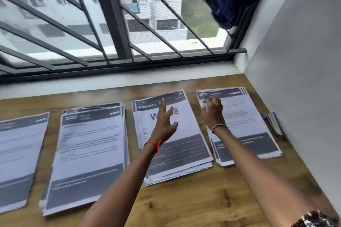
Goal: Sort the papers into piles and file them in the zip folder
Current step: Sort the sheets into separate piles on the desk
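Sorting looks nearly done: four piles of papers (88,153) lie in a row across the tabletop (193,204). My left hand (163,122) is spread wide over the third pile. My right hand (213,113) curls on the pile nearest the far right corner; I cannot tell if that grip pinches a sheet. No zip folder shows, so filing remains.

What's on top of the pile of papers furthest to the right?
The right hand sits on the pile, fingers curled on the top sheet near a header reading 2732. Edges of more sheets stick out beneath that sheet, but their print is covered.
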Motion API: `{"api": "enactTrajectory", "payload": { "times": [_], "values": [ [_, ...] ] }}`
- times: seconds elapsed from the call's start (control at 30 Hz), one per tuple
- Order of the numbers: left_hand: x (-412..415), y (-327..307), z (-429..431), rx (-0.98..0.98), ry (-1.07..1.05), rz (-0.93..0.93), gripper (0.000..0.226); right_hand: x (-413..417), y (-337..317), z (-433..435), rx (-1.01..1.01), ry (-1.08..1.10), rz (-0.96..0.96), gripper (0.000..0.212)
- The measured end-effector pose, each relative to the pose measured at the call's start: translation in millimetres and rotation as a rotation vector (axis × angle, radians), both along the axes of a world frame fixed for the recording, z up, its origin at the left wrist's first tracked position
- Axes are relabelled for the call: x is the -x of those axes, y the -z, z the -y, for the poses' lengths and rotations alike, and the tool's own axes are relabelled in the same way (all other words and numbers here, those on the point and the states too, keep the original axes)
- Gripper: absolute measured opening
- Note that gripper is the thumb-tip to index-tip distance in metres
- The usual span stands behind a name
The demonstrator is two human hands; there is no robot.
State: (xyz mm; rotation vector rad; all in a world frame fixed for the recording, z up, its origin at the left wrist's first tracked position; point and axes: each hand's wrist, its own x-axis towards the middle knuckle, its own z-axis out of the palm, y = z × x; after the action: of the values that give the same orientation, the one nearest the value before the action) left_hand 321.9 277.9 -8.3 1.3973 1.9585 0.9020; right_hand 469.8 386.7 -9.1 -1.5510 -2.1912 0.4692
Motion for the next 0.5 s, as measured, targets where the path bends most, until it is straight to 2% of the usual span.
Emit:
{"api": "enactTrajectory", "payload": {
  "times": [0.17, 0.33, 0.4, 0.5],
  "values": [
    [80, 1, 58, 0.017, -0.080, -0.081, 0.060, 90, 3, 54, 0.006, -0.216, -0.067, 0.018],
    [160, 8, 121, 0.106, -0.097, -0.085, 0.066, 165, 1, 123, 0.066, -0.383, -0.063, 0.022],
    [190, 12, 142, 0.148, -0.102, -0.105, 0.070, 190, 7, 145, 0.063, -0.452, -0.041, 0.030],
    [226, 18, 165, 0.202, -0.084, -0.127, 0.079, 216, 14, 171, 0.142, -0.426, -0.057, 0.035]
  ]
}}
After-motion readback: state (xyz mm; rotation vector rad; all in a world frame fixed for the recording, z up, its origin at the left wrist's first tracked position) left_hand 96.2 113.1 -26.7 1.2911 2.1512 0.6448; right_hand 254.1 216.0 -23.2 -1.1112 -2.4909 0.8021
